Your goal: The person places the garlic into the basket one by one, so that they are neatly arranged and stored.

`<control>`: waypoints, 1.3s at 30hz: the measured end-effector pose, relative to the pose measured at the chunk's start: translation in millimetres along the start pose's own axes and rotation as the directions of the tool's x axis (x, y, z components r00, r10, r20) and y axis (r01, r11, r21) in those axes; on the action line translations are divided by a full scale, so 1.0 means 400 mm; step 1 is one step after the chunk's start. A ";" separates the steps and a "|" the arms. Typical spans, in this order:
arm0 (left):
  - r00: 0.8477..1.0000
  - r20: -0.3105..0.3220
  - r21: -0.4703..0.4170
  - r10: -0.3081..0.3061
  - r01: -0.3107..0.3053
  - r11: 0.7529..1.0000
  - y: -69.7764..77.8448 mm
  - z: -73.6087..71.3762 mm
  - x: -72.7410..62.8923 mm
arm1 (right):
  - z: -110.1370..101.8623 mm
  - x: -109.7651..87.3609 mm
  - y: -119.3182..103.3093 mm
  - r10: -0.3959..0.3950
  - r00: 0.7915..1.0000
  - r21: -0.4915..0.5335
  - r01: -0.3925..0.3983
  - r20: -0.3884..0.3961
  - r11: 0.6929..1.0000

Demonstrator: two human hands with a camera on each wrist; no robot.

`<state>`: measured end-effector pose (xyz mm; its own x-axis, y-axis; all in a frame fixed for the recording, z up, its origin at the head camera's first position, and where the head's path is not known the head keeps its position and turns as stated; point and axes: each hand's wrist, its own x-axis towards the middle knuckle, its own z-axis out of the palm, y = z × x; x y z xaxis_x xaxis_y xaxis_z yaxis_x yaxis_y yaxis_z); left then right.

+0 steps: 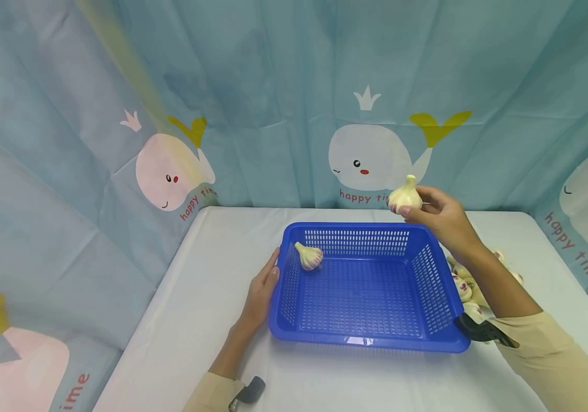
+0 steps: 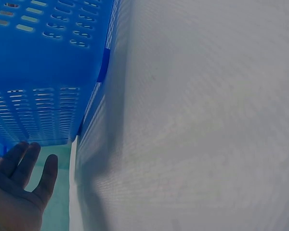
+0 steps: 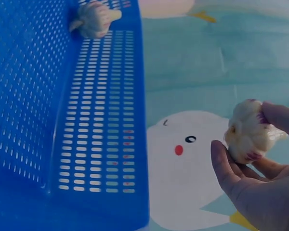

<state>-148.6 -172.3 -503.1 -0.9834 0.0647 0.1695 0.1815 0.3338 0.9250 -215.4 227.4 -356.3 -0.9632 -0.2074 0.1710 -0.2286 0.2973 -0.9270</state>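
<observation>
A blue plastic basket (image 1: 366, 343) with slotted walls sits on the white table. One garlic bulb (image 1: 310, 257) lies inside it, in the far left corner. Above the basket's far right rim, my right hand (image 1: 443, 220) pinches another garlic bulb (image 1: 404, 197) between thumb and fingers, its stem pointing up. The right wrist view shows this held bulb (image 3: 250, 132) from its root end. My left hand (image 1: 260, 294) rests against the basket's left side with fingers extended; in the left wrist view those fingers (image 2: 26, 163) touch the slotted wall.
Several garlic bulbs (image 1: 466, 286) lie in a pile right of the basket, partly hidden by my right forearm. The white table (image 1: 196, 297) reaches back to a blue-green curtain (image 1: 273, 160) printed with whales. Dark bands (image 1: 251, 390) circle both wrists.
</observation>
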 end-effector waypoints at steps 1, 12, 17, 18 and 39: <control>1.000 -0.001 -0.001 0.000 0.000 1.000 0.001 0.000 0.000 | 0.004 0.004 0.002 0.001 1.000 0.005 -0.001 0.005 1.000; 1.000 0.003 -0.011 0.006 -0.006 1.000 0.000 -0.001 0.000 | 0.041 0.035 0.026 0.030 0.998 -0.041 -0.027 0.063 0.999; 1.000 0.000 -0.007 0.000 0.000 1.000 -0.001 0.000 0.000 | 0.056 0.045 0.041 0.034 0.996 -0.129 -0.023 0.087 0.991; 1.000 0.001 -0.008 -0.003 0.003 1.000 -0.001 0.000 0.000 | 0.059 0.048 0.044 0.034 0.995 -0.133 -0.021 0.092 0.991; 1.000 0.009 -0.015 0.001 -0.001 1.000 0.002 0.000 -0.001 | 0.146 0.089 0.091 0.108 0.974 -0.175 -0.073 0.197 0.982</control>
<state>-148.1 -172.0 -502.4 -0.9831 0.0732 0.1677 0.1824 0.3196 0.9298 -249.7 176.3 -403.5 -0.9352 -0.3540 0.0007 -0.1787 0.4705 -0.8641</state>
